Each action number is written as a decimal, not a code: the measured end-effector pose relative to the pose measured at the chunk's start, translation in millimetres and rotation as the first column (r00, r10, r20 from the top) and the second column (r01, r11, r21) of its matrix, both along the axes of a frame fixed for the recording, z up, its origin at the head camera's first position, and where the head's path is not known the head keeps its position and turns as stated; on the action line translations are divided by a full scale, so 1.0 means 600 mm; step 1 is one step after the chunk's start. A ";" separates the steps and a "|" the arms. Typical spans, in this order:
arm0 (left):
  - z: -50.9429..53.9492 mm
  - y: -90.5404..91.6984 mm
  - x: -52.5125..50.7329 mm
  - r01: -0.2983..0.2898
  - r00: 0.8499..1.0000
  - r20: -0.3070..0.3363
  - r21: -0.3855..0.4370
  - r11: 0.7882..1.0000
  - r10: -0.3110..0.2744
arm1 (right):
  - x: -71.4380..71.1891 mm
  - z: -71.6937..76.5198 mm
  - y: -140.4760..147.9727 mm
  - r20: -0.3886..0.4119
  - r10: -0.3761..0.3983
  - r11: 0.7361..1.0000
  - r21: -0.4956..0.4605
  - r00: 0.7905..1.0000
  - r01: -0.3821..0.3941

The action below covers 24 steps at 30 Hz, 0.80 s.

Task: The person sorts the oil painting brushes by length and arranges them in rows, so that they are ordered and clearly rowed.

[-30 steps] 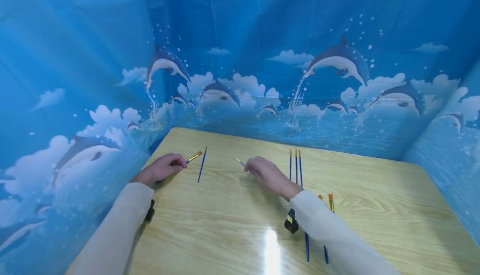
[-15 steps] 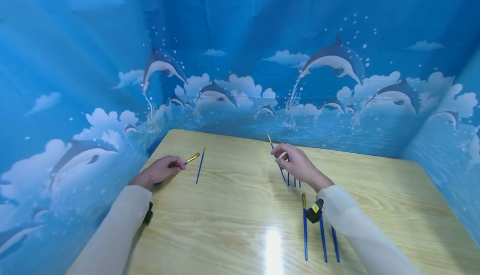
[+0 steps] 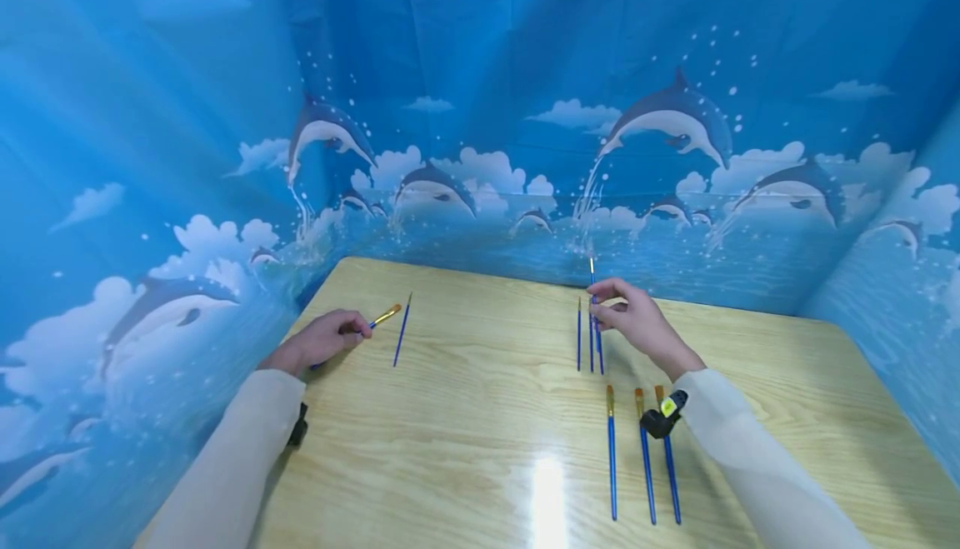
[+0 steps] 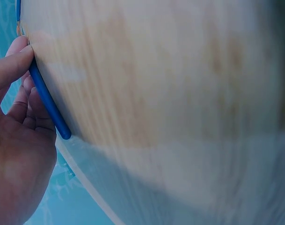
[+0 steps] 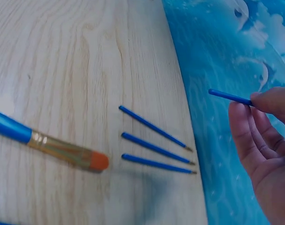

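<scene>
My left hand pinches a paintbrush with an orange flat tip and gold ferrule, near the table's left edge. Its blue handle slants below the thumb in the left wrist view. Just right of it lies a thin paintbrush. Toward the back right, my right hand holds another thin blue paintbrush between thumb and fingertips, raised off the table. Close by, three thin paintbrushes lie side by side on the wood, handles toward me.
Three broader paintbrushes with orange tips lie in a row nearer me on the right, one partly behind the right wrist camera. A blue dolphin-print curtain hangs along the back and sides of the wooden table.
My right hand has carried the thin paintbrush rightward from mid-table to above the row of thin ones, turning it upright in the head view. My left hand has stayed put.
</scene>
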<state>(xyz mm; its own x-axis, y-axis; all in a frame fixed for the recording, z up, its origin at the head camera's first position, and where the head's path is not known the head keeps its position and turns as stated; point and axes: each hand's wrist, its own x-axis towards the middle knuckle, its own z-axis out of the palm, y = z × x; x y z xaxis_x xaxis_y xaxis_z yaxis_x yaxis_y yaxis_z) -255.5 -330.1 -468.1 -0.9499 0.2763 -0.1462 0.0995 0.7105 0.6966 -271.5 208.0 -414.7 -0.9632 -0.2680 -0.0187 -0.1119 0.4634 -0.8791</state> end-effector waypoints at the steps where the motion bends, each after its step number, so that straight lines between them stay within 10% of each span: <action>1: 0.000 0.000 0.000 0.001 1.000 -0.003 -0.002 1.000 -0.001 | -0.001 -0.003 0.005 0.011 -0.009 1.000 -0.016 1.000 0.009; 11: 0.006 0.005 0.004 -0.021 1.000 0.005 0.003 1.000 0.021 | -0.002 -0.024 0.034 0.078 -0.102 0.994 -0.026 0.992 0.104; 24: 0.003 0.004 0.002 -0.018 1.000 0.013 -0.001 1.000 0.018 | -0.014 -0.079 0.050 0.052 -0.154 0.973 0.183 0.987 0.142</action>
